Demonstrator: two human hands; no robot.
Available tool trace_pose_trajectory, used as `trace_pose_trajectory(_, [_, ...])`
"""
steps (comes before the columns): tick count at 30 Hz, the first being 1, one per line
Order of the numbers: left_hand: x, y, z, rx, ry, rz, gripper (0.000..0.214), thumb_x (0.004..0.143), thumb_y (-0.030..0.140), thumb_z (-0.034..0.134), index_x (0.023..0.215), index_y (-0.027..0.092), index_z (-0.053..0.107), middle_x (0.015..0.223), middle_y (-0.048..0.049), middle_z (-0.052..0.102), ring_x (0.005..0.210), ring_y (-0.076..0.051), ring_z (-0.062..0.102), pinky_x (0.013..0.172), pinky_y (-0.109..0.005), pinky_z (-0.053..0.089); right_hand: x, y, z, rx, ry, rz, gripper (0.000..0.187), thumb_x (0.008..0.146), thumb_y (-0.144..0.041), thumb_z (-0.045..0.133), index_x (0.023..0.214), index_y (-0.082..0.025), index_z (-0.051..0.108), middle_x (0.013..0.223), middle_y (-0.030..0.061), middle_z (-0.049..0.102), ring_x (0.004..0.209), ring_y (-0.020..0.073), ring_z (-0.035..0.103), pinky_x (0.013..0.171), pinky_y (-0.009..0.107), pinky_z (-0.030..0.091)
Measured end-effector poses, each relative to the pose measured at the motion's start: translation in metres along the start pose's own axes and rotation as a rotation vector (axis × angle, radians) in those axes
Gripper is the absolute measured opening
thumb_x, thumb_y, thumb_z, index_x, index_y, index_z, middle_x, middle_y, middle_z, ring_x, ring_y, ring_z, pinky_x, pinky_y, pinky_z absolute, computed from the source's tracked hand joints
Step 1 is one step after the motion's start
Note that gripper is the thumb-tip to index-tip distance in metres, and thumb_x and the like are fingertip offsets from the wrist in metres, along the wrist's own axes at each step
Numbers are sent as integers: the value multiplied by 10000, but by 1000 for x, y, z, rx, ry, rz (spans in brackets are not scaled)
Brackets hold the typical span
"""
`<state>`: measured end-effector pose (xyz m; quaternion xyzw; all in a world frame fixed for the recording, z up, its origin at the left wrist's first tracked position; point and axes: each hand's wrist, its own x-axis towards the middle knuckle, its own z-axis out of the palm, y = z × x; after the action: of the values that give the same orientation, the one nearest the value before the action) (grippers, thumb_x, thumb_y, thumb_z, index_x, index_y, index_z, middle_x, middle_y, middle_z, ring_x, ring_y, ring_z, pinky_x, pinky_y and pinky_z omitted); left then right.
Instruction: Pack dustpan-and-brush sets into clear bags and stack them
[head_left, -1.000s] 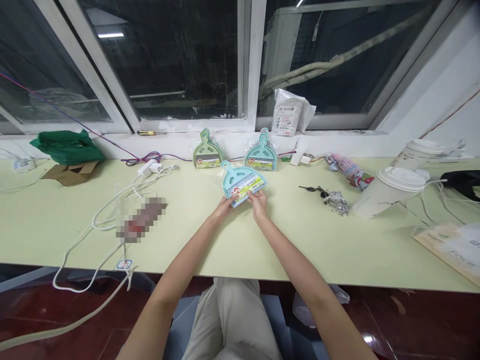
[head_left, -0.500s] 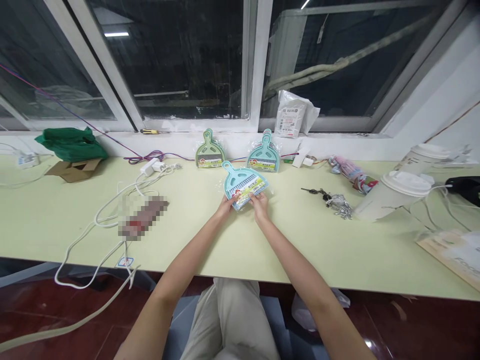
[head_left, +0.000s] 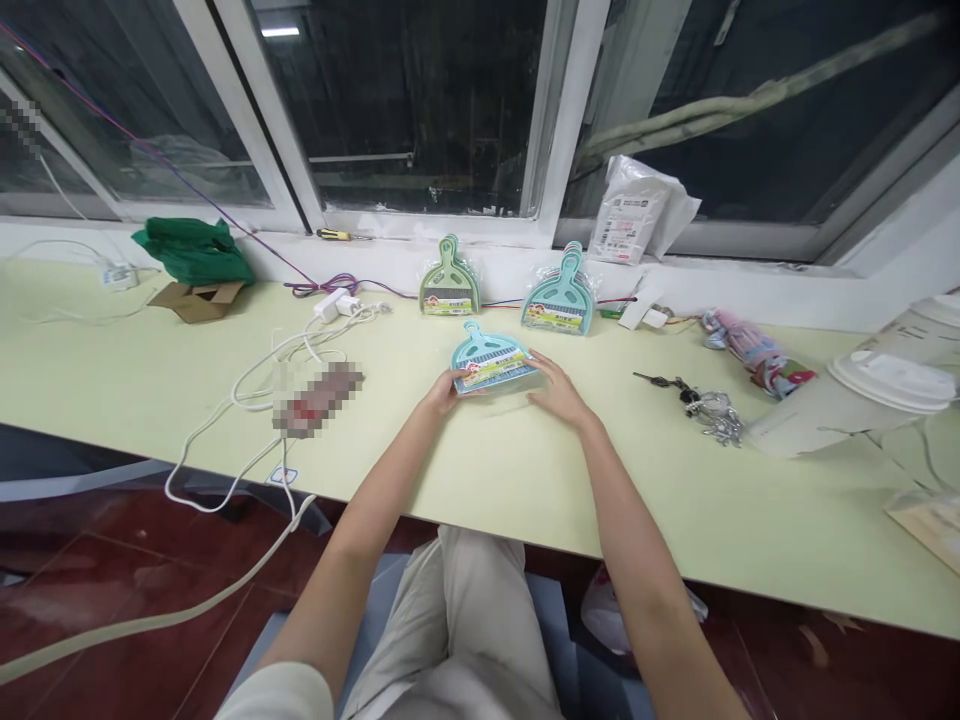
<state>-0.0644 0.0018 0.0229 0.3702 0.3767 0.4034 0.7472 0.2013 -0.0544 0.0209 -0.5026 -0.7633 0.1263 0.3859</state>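
Note:
A packaged light-blue mini dustpan and brush set lies nearly flat, low over the pale green table. My left hand pinches its near left corner. My right hand rests beside its right edge with fingers stretched out, fingertips touching the package. Behind it, against the wall, stand a green dustpan set and a stack of teal dustpan sets.
White cables and a blurred patch lie to the left, with chargers, a cardboard box and green cloth. On the right sit keys, a folded umbrella and lidded paper cups. A white bag is on the sill.
The blue set was tilted up in both hands; now it is lowered nearly flat toward the table. My right hand has opened and slid to its right side. The camera shifted left.

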Motion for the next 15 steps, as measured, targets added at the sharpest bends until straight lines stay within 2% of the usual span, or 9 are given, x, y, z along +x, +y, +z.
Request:
trace_pose_trajectory(3, [-1, -1, 2, 13, -7, 1, 412, 757, 136, 570, 1161, 54, 580, 1060, -159, 711, 1004, -261, 679, 918, -446, 559, 3, 3, 5, -11, 54, 10, 454, 746, -236, 703, 1193, -305, 673, 1409, 15, 544, 1362, 269, 414, 1134, 486, 331])
trace_pose_trajectory(5, [-2, 0, 1, 70, -49, -9, 377, 759, 147, 600, 1126, 65, 599, 1015, -153, 721, 951, -259, 692, 888, -431, 573, 4, 4, 9, 36, 129, 33, 223, 812, -301, 655, 1011, -288, 752, 1259, 24, 659, 1253, 252, 524, 1095, 460, 377])
trace_pose_trajectory(6, [-2, 0, 1, 107, -77, -16, 364, 758, 156, 621, 1111, 69, 606, 996, -153, 723, 917, -259, 699, 867, -422, 581, 4, 5, 11, 78, 160, 45, 183, 838, -330, 625, 942, -278, 766, 1173, 30, 702, 1182, 240, 574, 1068, 443, 404])
trace_pose_trajectory(9, [-5, 0, 0, 201, -155, -33, 368, 766, 199, 668, 1105, 71, 603, 995, -166, 718, 829, -248, 709, 812, -401, 596, 3, 7, 19, 187, 242, 101, 205, 846, -382, 610, 834, -253, 769, 960, 39, 752, 1009, 226, 648, 993, 417, 456])
trace_pose_trajectory(11, [-7, -1, 1, 232, -181, -30, 425, 765, 218, 690, 1154, 89, 574, 1044, -165, 706, 798, -232, 710, 781, -394, 604, 2, 10, 23, 197, 298, 158, 198, 814, -391, 636, 785, -238, 758, 916, 47, 746, 974, 234, 646, 978, 425, 457])
trace_pose_trajectory(13, [-9, -2, 4, 257, -196, -22, 525, 747, 219, 717, 1227, 128, 525, 1101, -150, 689, 772, -216, 710, 747, -388, 612, 1, 12, 28, 195, 352, 211, 173, 770, -378, 664, 789, -225, 744, 1008, 65, 721, 1024, 245, 621, 982, 434, 451])
trace_pose_trajectory(15, [-10, -4, 6, 286, -214, -17, 621, 733, 224, 737, 1291, 168, 471, 1124, -135, 678, 740, -201, 709, 716, -383, 615, 2, 15, 31, 253, 395, 267, 260, 709, -349, 697, 934, -222, 725, 1187, 81, 655, 1103, 249, 587, 978, 429, 458])
